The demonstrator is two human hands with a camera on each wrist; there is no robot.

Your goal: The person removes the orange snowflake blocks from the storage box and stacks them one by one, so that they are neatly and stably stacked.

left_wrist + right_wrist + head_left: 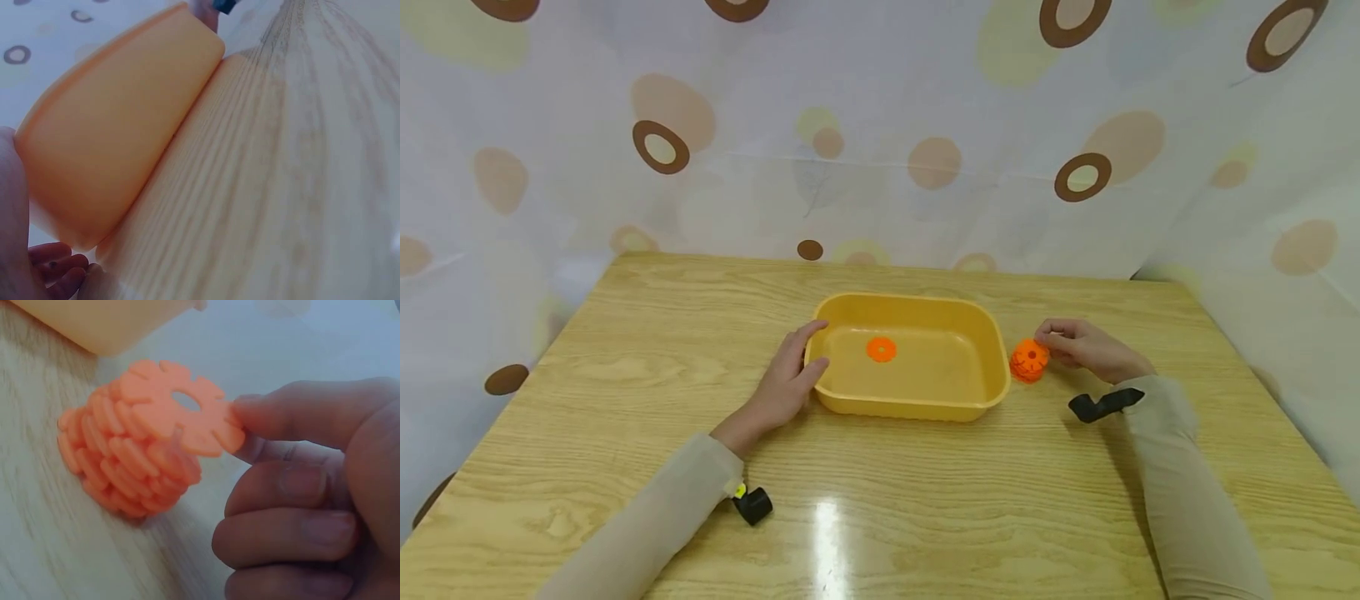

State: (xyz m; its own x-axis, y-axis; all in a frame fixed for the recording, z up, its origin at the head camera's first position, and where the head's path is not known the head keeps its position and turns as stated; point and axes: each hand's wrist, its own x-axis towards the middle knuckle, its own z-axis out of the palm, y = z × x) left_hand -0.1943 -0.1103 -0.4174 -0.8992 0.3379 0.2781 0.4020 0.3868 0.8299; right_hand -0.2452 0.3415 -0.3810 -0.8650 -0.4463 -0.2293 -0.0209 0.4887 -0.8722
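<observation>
A yellow plastic tub (917, 409) sits mid-table, with my left hand (781, 385) gripping its left end. The left thumb lies over the rim, and in the left wrist view curled fingers (53, 253) show close by the tub's outer wall. One flat orange notched disc (873, 353) lies inside on the tub's floor. Right of the tub stands a stack of similar orange discs (112, 465). My right hand (1093, 351) pinches the edge of a flower-shaped disc (150, 384) between thumb and forefinger, tilted at the top of the stack. Its other fingers are curled in.
The wood-grain table (917, 500) reaches back to a patterned cloth (880, 208) that hangs behind it and along the sides. Black wrist-camera mounts (752, 505) stick out from both sleeves, close over the table.
</observation>
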